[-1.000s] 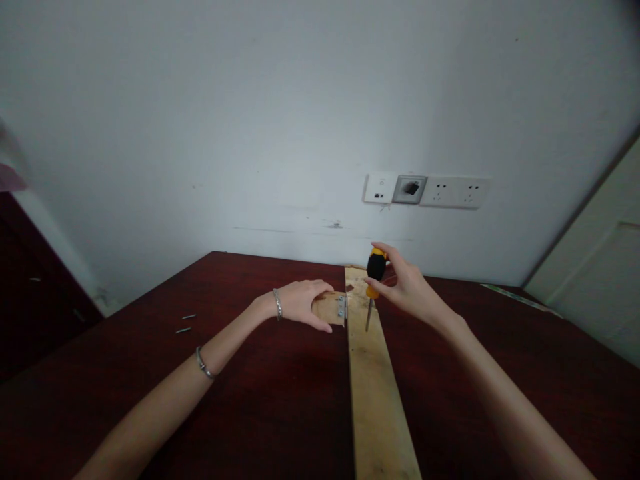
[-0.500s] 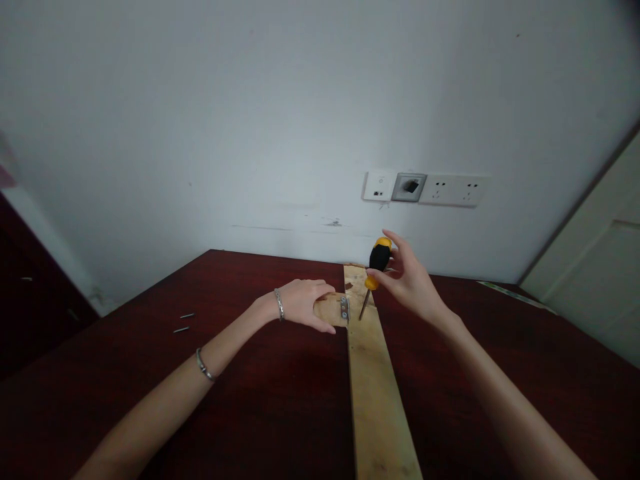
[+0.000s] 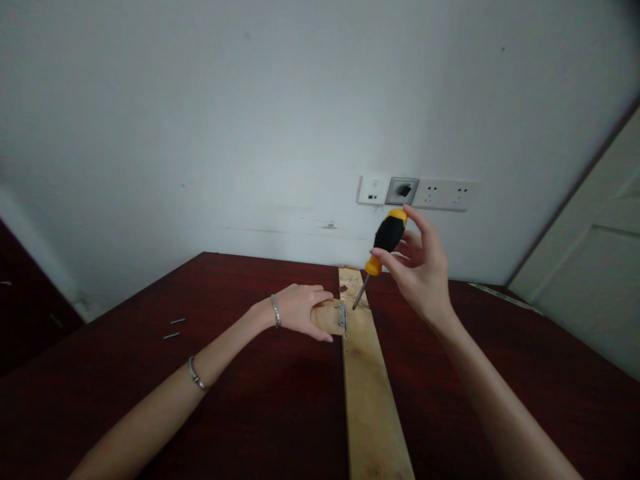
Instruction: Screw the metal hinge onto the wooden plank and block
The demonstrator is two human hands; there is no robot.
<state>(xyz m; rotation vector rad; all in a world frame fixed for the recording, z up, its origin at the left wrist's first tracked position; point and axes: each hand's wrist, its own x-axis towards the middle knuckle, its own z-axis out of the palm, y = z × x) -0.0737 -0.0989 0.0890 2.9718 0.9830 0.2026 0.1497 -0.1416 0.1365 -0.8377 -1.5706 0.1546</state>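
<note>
My left hand (image 3: 303, 310) is closed around a small wooden block (image 3: 327, 318), thumb on the near side and fingers on the far side. A small metal hinge (image 3: 342, 319) sits at the block's right end, against a long pale wooden board (image 3: 373, 393). My right hand (image 3: 420, 260) grips a screwdriver (image 3: 389, 233) by its yellow and black handle, between thumb and fingertips. The tool is tilted, its shaft slanting down to the left over the board, close to the hinge. Whether the tip touches the wood I cannot tell.
Two small metal pieces, perhaps screws or bits (image 3: 173, 335), lie on the dark red tabletop (image 3: 240, 413) at the left. Behind the table rises a white wall with sockets (image 3: 445, 195). A pale door (image 3: 600, 267) stands at the right.
My right hand has raised the screwdriver's handle and leaned it further right. The left hand keeps its hold on the block. The whole view has shifted slightly.
</note>
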